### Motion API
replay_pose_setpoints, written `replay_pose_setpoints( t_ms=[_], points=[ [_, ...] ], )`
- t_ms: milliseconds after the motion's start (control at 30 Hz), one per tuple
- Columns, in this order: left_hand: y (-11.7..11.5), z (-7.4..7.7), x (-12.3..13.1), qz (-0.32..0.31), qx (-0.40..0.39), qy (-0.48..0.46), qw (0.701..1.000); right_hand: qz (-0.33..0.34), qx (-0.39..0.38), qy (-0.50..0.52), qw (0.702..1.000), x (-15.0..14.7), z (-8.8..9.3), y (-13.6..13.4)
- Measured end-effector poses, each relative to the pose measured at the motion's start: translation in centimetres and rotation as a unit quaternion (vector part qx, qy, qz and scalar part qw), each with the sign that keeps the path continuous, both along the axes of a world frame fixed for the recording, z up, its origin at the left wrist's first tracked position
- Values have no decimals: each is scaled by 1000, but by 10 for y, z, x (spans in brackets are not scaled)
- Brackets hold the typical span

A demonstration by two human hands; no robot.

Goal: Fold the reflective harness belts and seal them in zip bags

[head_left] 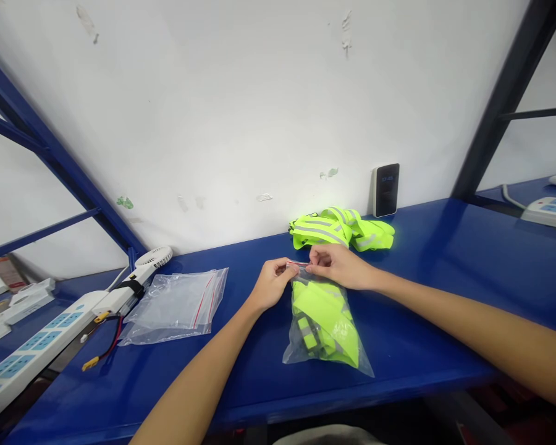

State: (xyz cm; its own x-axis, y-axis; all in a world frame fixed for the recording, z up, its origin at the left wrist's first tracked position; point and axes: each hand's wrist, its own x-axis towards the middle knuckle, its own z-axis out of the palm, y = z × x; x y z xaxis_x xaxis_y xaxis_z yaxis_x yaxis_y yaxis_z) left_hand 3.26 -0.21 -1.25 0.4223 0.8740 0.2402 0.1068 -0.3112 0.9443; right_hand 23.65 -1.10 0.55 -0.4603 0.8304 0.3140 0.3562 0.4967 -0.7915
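A clear zip bag (287, 349) lies on the blue table, its red-lined opening toward the wall. Inside it is a folded fluorescent yellow reflective vest (327, 309) with a dark buckle or strap. My left hand (274, 281) pinches the left end of the bag's zip edge. Close beside it, my right hand (336, 266) has thumb and finger closed on the same edge, farther right. Just behind my right hand, more yellow reflective fabric (319, 228) with silver stripes is heaped against the wall.
Several flat clear zip bags (176, 306) lie at the left. Past them are a white handheld fan (155, 255), a cable with yellow connectors (91, 363) and a long white power strip (41, 340). A phone-like device (386, 190) leans on the wall. Blue frame posts (74, 161) flank the table.
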Motion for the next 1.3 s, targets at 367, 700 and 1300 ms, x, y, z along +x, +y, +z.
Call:
replay_pose_setpoints(
  t_ms=[367,700,1300],
  points=[
    [-2,-2,0,-1,22,32,999,16,-33,-26,999,4,0,3],
    [-1,-3,0,-6,38,50,998,-5,-67,-19,998,0,8,-2],
    [-2,-3,-1,-5,91,102,991,11,-85,-30,996,2,9,-1]
  ],
)
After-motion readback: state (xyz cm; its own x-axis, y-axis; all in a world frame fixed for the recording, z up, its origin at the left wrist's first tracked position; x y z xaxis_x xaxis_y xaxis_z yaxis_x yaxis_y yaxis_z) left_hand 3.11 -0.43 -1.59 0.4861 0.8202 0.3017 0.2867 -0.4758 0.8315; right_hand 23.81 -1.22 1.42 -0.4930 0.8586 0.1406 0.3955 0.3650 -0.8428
